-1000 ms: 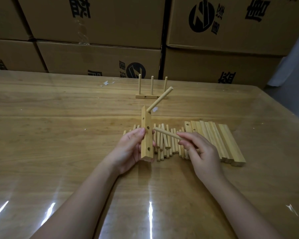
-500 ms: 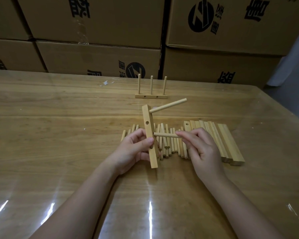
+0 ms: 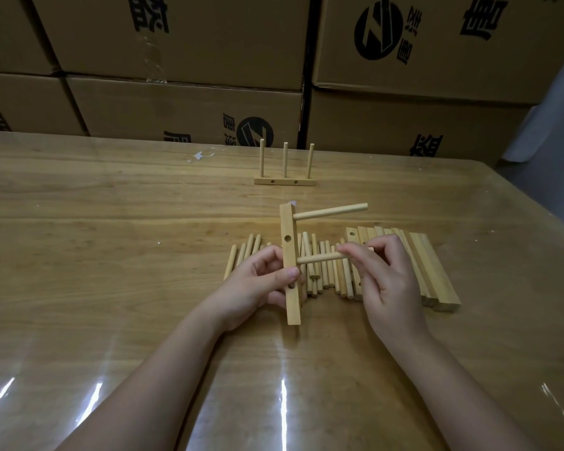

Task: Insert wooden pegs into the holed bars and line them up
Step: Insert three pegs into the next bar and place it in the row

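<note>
Peg two (image 3: 319, 257) is the one I am working on. My right hand (image 3: 388, 281) pinches its right end between thumb and fingertips. Its left end meets the side of the bar (image 3: 290, 265) at the middle hole. I cannot tell how deep it sits in there.

My left hand (image 3: 254, 288) grips the bar, thumb on the front and fingers curled round the back. The bar is held over the table (image 3: 111, 255), right by the loose pegs (image 3: 329, 275), with one end pointing far and one end near. I cannot tell if the near end touches the table. The first peg (image 3: 331, 211) already sticks out to the right from the far end of the bar.

What could go wrong? I think peg two could go in crooked if I push from the side and not straight. Then it may jam, or lean away from the first peg. The bar could also twist in my left hand if I push too hard. If my right hand dips, it may bump the loose pegs and make them roll.

Spare bars (image 3: 433, 271) lie to the right of the pile. Far away stands the finished bar (image 3: 284, 181) with three pegs up.
</note>
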Tool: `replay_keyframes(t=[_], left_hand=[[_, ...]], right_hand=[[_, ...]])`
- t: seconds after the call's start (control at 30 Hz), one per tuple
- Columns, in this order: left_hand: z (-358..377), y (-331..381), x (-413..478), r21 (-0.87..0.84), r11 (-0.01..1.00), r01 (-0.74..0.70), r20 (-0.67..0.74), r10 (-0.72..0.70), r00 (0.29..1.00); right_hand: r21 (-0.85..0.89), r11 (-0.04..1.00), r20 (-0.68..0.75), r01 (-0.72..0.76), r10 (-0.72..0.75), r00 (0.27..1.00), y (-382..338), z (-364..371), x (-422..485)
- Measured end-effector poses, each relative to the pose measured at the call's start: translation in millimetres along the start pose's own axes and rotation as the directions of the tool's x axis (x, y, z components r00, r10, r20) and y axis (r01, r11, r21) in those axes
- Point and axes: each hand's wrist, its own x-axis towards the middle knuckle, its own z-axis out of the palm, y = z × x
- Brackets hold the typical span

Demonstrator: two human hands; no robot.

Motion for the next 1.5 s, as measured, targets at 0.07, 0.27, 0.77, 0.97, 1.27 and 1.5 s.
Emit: replay_keyframes(t=[0.07,0.27,0.77,0.97,1.27,1.5], left_hand=[[0.6,-0.7,0.0,0.009,1.000,0.000,-0.007,0.001,1.000],[0.3,0.0,0.1,0.026,1.000,0.010,0.012,-0.010,1.000],[1.9,2.0,-0.3,0.034,0.999,0.032,0.020,-0.033,0.999],[2.3,4.1,-0.9,-0.044,0.998,0.044,-0.020,-0.045,0.999],[3.9,6.5,-1.8,-0.076,0.996,0.057,-0.013,-0.058,0.998],[3.9,4.2,-0.2,-0.089,0.993,0.071,-0.014,-0.073,0.997]], right_hand=[[-0.017,1.000,0.020,0.008,-0.007,1.000,-1.6,0.1,-0.9],[0.018,1.000,0.051,0.001,-0.002,0.999,-2.7,1.2,0.6],[0.027,0.995,0.111,-0.101,0.097,0.989,-1.4,5.4,-2.0],[0.224,0.938,0.138,-0.264,0.238,0.962,1.9,7.0,-4.1],[0.185,0.943,0.188,-0.276,0.241,0.952,5.1,8.2,-5.1],[0.164,0.953,0.198,-0.253,0.219,0.955,6.4,6.7,-4.3]])
